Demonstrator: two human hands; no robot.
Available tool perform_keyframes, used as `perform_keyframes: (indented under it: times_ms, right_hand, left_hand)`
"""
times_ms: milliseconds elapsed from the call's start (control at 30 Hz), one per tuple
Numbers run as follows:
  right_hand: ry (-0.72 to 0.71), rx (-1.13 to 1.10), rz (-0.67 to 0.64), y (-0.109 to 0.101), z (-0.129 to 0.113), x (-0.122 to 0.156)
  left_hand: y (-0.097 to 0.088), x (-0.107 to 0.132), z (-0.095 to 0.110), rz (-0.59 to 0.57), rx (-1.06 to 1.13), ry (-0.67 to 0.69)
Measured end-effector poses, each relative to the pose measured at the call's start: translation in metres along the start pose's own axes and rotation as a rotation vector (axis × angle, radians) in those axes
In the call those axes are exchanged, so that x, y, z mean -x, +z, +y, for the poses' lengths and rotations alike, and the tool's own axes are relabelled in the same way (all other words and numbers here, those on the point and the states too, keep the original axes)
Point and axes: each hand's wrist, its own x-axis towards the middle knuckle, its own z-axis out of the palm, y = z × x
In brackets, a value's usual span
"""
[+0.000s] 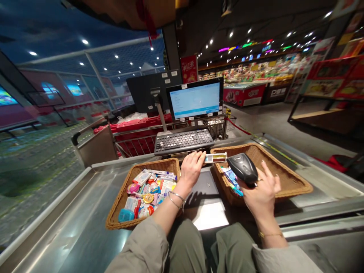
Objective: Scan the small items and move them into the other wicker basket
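Left hand (192, 167) pinching a small packet (216, 157), its long axis level, pointing right toward the scanner (242, 168) gripped in the right hand (261, 189), above two baskets (295, 182) on the bench (85, 212)

Left hand (192, 167) holds packet (216, 157), right hand (263, 189) scanner (242, 167)

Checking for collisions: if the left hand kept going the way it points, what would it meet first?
Probably the keyboard, just beyond the left hand, which holds a packet; depth is unclear.
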Motion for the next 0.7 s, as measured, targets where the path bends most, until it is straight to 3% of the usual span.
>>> perform_keyframes:
  times_ms: [167, 433, 700]
  right_hand:
    - [0.079, 0.032, 0.049, -0.011, 0.014, -0.002]
    - [0.119, 0.072, 0.126, -0.023, 0.035, -0.001]
    - [0.143, 0.083, 0.164, -0.032, 0.041, -0.004]
  left_hand:
    - [0.006, -0.011, 0.018, 0.025, 0.004, 0.083]
    - [0.019, -0.026, 0.039, -0.039, 0.045, 0.215]
    - [0.044, -0.04, 0.071, -0.212, 0.096, 0.135]
